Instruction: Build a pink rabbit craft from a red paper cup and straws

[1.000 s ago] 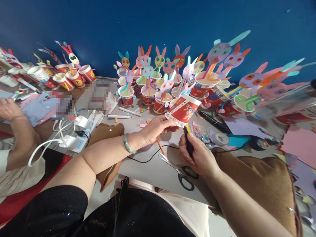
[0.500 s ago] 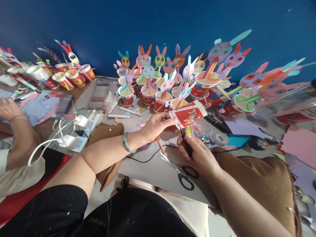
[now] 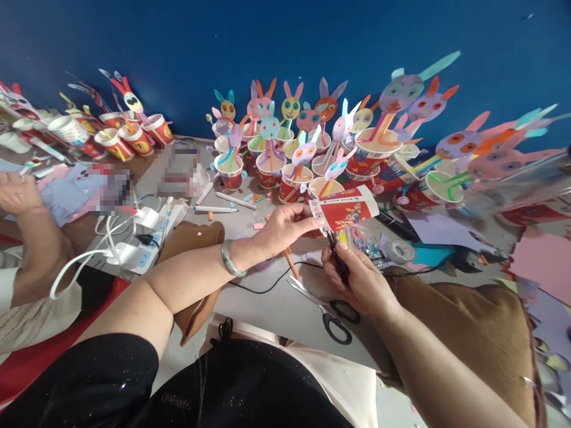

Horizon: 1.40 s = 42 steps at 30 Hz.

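The red printed paper (image 3: pixel 348 213) has tilted over toward the right

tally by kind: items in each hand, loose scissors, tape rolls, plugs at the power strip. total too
Red-and-white printed piece in left hand: 1
Black tool in right hand: 1
Loose scissors: 1
Tape roll: 1
White plugs: 2
Black plug: 1
Total: 7

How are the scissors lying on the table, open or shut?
Slightly open: the scissors' two pointed tips stand a little apart in a narrow V, and the black handle loops are spread.
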Each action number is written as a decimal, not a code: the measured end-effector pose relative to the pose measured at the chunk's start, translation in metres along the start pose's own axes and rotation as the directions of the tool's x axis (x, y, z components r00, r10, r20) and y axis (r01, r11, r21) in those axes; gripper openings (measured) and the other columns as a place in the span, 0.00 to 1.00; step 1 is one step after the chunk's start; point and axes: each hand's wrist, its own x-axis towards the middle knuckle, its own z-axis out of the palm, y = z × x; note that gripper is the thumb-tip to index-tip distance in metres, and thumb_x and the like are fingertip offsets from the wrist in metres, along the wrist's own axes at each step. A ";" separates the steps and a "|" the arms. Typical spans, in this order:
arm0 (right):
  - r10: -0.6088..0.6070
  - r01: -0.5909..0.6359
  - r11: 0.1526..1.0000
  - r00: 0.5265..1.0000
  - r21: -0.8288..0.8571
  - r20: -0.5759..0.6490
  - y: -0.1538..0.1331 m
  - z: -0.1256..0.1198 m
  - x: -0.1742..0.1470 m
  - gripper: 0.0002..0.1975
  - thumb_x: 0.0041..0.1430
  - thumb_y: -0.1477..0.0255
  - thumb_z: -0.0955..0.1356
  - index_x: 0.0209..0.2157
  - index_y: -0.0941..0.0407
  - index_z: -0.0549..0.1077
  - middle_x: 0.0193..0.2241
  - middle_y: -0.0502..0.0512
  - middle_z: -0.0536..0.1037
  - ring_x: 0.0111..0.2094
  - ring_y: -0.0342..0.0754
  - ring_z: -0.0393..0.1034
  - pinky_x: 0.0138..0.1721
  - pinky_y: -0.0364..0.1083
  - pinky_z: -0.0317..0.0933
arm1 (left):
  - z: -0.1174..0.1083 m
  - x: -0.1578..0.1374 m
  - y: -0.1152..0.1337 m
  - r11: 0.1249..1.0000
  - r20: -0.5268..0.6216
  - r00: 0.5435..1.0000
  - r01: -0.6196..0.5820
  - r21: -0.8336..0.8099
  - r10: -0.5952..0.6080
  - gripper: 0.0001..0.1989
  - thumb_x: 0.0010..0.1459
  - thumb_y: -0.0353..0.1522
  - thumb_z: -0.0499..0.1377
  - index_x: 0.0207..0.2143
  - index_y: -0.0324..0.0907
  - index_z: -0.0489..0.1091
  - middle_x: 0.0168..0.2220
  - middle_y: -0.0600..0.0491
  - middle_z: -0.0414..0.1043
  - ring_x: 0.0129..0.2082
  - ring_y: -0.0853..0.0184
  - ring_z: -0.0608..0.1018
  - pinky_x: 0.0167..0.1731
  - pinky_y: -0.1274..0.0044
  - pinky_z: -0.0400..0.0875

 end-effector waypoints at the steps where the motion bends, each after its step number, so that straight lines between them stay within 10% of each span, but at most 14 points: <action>1: 0.003 -0.003 1.000 1.000 0.002 0.001 0.000 0.000 0.000 0.24 0.61 0.47 0.70 0.30 0.55 0.71 0.12 0.44 0.62 0.12 0.37 0.47 0.13 0.39 0.41 | -0.001 0.000 0.000 1.000 0.002 1.000 -0.005 0.010 0.005 0.24 0.45 0.48 0.73 0.31 0.38 0.74 0.32 0.54 0.76 0.34 0.70 0.78 0.44 0.70 0.77; 9: 0.070 -0.072 0.997 0.996 0.042 0.051 0.004 -0.001 0.003 0.25 0.63 0.45 0.67 0.30 0.54 0.70 0.11 0.42 0.59 0.10 0.37 0.41 0.11 0.40 0.39 | -0.006 0.002 0.001 0.996 0.036 0.999 -0.024 0.086 0.021 0.23 0.47 0.47 0.73 0.32 0.37 0.73 0.32 0.53 0.76 0.33 0.71 0.78 0.43 0.71 0.78; 16: -0.118 0.112 0.980 0.993 -0.165 -0.028 0.012 -0.004 0.005 0.27 0.61 0.43 0.69 0.30 0.55 0.71 0.15 0.46 0.66 0.15 0.38 0.53 0.15 0.39 0.44 | -0.004 0.000 0.003 0.996 0.028 0.999 -0.021 0.088 0.019 0.21 0.48 0.44 0.73 0.29 0.37 0.71 0.29 0.55 0.74 0.32 0.72 0.78 0.43 0.71 0.78; 42: 0.041 -0.047 0.992 0.998 0.116 0.051 0.005 0.003 0.000 0.24 0.63 0.48 0.70 0.26 0.54 0.69 0.08 0.40 0.57 0.10 0.36 0.42 0.14 0.39 0.42 | -0.005 0.000 0.003 0.999 0.068 0.997 0.041 0.014 -0.042 0.22 0.46 0.43 0.75 0.29 0.37 0.71 0.30 0.55 0.75 0.32 0.72 0.78 0.43 0.73 0.77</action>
